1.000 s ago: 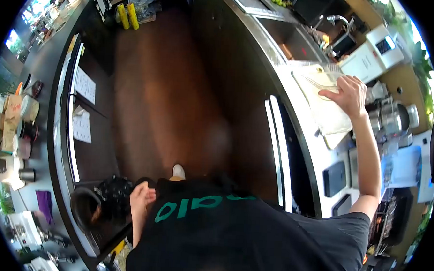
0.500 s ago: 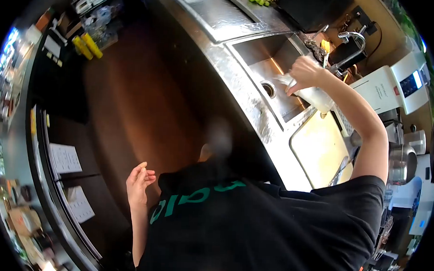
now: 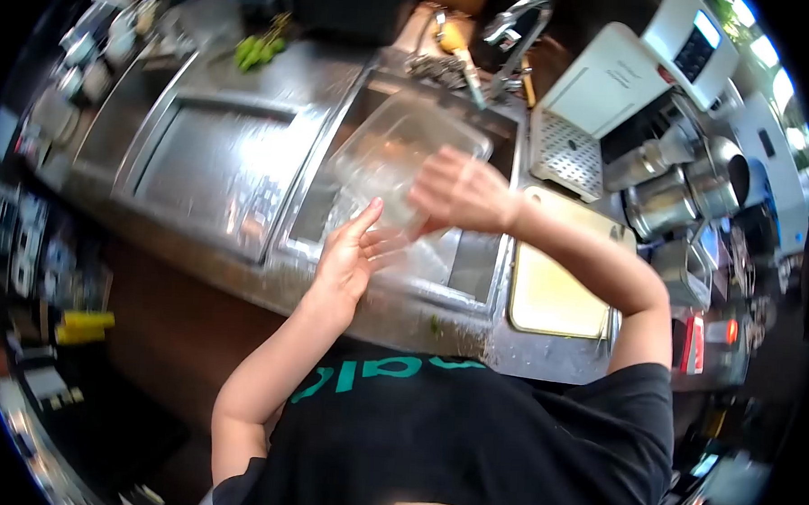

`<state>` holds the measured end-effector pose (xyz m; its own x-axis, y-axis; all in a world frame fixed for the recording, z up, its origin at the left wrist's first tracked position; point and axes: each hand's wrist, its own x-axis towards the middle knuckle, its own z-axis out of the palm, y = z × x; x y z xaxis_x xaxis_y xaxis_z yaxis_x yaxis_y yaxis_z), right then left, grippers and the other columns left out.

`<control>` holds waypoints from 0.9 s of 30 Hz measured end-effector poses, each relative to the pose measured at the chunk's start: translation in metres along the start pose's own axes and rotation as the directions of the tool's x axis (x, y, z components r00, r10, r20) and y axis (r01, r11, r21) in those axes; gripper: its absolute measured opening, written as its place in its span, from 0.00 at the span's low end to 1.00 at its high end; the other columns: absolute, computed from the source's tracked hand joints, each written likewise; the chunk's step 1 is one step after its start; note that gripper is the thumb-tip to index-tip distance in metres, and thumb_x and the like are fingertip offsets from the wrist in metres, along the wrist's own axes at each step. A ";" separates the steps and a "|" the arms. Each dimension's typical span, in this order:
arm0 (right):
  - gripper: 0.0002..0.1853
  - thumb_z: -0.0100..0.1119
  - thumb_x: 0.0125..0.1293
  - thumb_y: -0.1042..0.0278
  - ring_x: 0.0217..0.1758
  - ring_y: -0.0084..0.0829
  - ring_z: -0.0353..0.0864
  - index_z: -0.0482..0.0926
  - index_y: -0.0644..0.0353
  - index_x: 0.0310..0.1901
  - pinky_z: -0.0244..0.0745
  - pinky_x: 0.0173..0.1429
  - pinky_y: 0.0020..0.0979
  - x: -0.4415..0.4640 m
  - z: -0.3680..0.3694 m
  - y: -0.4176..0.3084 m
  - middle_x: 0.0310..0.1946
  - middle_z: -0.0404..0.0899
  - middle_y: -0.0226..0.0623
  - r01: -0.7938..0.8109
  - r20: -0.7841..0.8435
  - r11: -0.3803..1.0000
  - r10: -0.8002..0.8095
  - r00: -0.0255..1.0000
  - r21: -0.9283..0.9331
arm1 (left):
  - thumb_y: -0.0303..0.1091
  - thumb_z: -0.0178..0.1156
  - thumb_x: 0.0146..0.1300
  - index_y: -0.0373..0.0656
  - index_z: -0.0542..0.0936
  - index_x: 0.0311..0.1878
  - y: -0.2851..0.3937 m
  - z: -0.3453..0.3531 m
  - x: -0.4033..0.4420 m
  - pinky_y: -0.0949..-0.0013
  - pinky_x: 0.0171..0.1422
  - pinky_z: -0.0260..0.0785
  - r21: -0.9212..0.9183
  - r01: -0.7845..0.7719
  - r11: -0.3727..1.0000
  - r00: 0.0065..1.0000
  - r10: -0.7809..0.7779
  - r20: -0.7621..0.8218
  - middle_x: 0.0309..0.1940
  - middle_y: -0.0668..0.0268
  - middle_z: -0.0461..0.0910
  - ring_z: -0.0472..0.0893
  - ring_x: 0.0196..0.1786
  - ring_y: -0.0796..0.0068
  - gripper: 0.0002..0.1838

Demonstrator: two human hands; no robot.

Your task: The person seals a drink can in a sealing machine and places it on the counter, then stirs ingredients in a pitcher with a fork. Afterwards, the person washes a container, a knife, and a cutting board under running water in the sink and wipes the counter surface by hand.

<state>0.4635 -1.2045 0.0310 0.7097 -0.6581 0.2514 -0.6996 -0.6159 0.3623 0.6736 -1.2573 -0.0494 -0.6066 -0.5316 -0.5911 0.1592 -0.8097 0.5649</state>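
Observation:
My left hand [image 3: 343, 261] is over the near edge of the steel sink [image 3: 309, 194]. Its thumb is up and its fingers are apart, with nothing visible in them. Beside it, my right hand [image 3: 466, 194] hovers above the basin, palm down and smeared by motion. Whether it touches anything is unclear. A clear rectangular plastic container [image 3: 387, 130] lies in the sink beyond both hands. Under the hands is more see-through, glossy material, too blurred to name.
A curved faucet [image 3: 522, 41] stands behind the sink. A yellow-handled brush [image 3: 459, 45] lies near it. To the right are a cutting board [image 3: 556, 291], a perforated drip tray [image 3: 567, 156] and metal pitchers [image 3: 664, 201]. Green grapes [image 3: 258, 51] rest on the left counter.
The view has turned toward the sink. My left hand has come up from beside my body to the basin. The whitish translucent item earlier in my right hand is not clearly visible there now.

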 end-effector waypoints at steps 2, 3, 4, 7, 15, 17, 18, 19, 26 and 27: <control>0.14 0.63 0.50 0.57 0.39 0.33 0.75 0.73 0.55 0.31 0.73 0.48 0.34 -0.004 0.003 -0.008 0.30 0.72 0.33 -0.066 0.054 0.997 0.063 0.997 0.051 | 0.36 0.70 0.58 0.37 0.74 0.51 -0.005 0.004 0.058 0.62 0.44 0.76 0.104 -0.032 0.994 0.998 0.038 -0.057 0.39 0.57 0.81 0.82 0.40 0.68 0.22; 0.15 0.65 0.48 0.56 0.40 0.34 0.75 0.73 0.56 0.32 0.73 0.49 0.35 -0.008 0.003 0.001 0.31 0.73 0.34 -0.145 0.020 0.985 0.144 0.989 0.096 | 0.30 0.67 0.56 0.36 0.75 0.52 -0.006 0.006 0.075 0.66 0.41 0.75 0.146 -0.124 0.981 0.989 0.134 -0.060 0.38 0.59 0.81 0.81 0.37 0.71 0.21; 0.17 0.66 0.47 0.55 0.42 0.35 0.76 0.73 0.56 0.33 0.73 0.50 0.36 -0.013 0.002 0.008 0.32 0.74 0.34 -0.220 -0.014 0.964 0.224 0.974 0.146 | 0.23 0.65 0.54 0.34 0.75 0.53 -0.007 0.006 0.091 0.69 0.38 0.75 0.183 -0.216 0.959 0.971 0.231 -0.065 0.37 0.60 0.81 0.81 0.35 0.73 0.21; 0.12 0.66 0.59 0.61 0.41 0.39 0.79 0.78 0.60 0.37 0.75 0.49 0.40 -0.047 -0.006 0.050 0.36 0.80 0.38 -0.547 -0.210 0.806 0.588 0.781 0.226 | 0.17 0.58 0.52 0.31 0.74 0.56 0.006 0.006 0.123 0.74 0.34 0.72 0.345 -0.229 0.910 0.937 0.302 -0.175 0.38 0.61 0.82 0.80 0.31 0.74 0.24; 0.17 0.52 0.63 0.69 0.63 0.34 0.68 0.78 0.58 0.53 0.61 0.63 0.42 -0.166 0.138 0.231 0.57 0.75 0.33 -0.535 0.251 0.534 0.821 0.513 -0.654 | 0.37 0.60 0.48 0.43 0.84 0.46 0.051 0.027 0.152 0.59 0.40 0.71 0.961 -0.170 0.218 0.774 0.634 -0.006 0.24 0.58 0.81 0.81 0.28 0.58 0.20; 0.14 0.53 0.63 0.67 0.59 0.32 0.70 0.81 0.55 0.48 0.59 0.63 0.41 -0.146 0.136 0.227 0.50 0.78 0.30 -0.453 0.371 0.550 0.824 0.428 -0.702 | 0.36 0.60 0.48 0.45 0.82 0.50 0.060 0.033 0.150 0.56 0.43 0.72 0.973 -0.134 0.188 0.799 0.601 -0.006 0.23 0.57 0.81 0.81 0.29 0.54 0.22; 0.12 0.54 0.62 0.65 0.56 0.31 0.71 0.85 0.52 0.43 0.57 0.62 0.40 -0.142 0.131 0.221 0.44 0.82 0.27 -0.345 0.475 0.567 0.820 0.319 -0.748 | 0.36 0.60 0.48 0.45 0.81 0.53 0.063 0.032 0.152 0.56 0.45 0.73 0.975 -0.137 0.177 0.801 0.599 0.004 0.25 0.57 0.82 0.82 0.31 0.53 0.24; 0.11 0.54 0.64 0.61 0.51 0.35 0.75 0.88 0.46 0.35 0.55 0.65 0.52 -0.148 0.136 0.211 0.33 0.84 0.27 -0.270 0.477 0.579 0.801 0.362 -0.769 | 0.36 0.60 0.48 0.46 0.79 0.56 0.065 0.032 0.154 0.56 0.47 0.73 0.976 -0.145 0.165 0.803 0.595 0.019 0.26 0.56 0.83 0.83 0.33 0.53 0.27; 0.15 0.59 0.62 0.56 0.45 0.36 0.78 0.83 0.58 0.41 0.65 0.61 0.45 -0.135 0.111 0.105 0.28 0.83 0.33 -0.661 0.243 0.640 0.765 0.597 -0.392 | 0.35 0.60 0.49 0.44 0.75 0.60 0.059 0.026 0.136 0.60 0.56 0.73 0.959 -0.130 0.251 0.867 0.498 -0.013 0.39 0.51 0.85 0.85 0.44 0.56 0.31; 0.18 0.60 0.63 0.53 0.41 0.38 0.80 0.82 0.60 0.44 0.70 0.59 0.43 -0.127 0.114 0.082 0.28 0.83 0.34 -0.775 0.193 0.610 0.790 0.582 -0.163 | 0.35 0.60 0.48 0.44 0.76 0.60 0.059 0.029 0.131 0.61 0.55 0.73 0.952 -0.051 0.302 0.908 0.412 -0.082 0.39 0.50 0.85 0.85 0.44 0.57 0.30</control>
<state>0.3060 -1.2207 -0.0736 -0.1561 -0.9531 0.2594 -0.9634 0.2048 0.1727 0.5814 -1.3677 -0.0766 -0.4213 -0.8363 -0.3508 -0.6623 0.0195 0.7490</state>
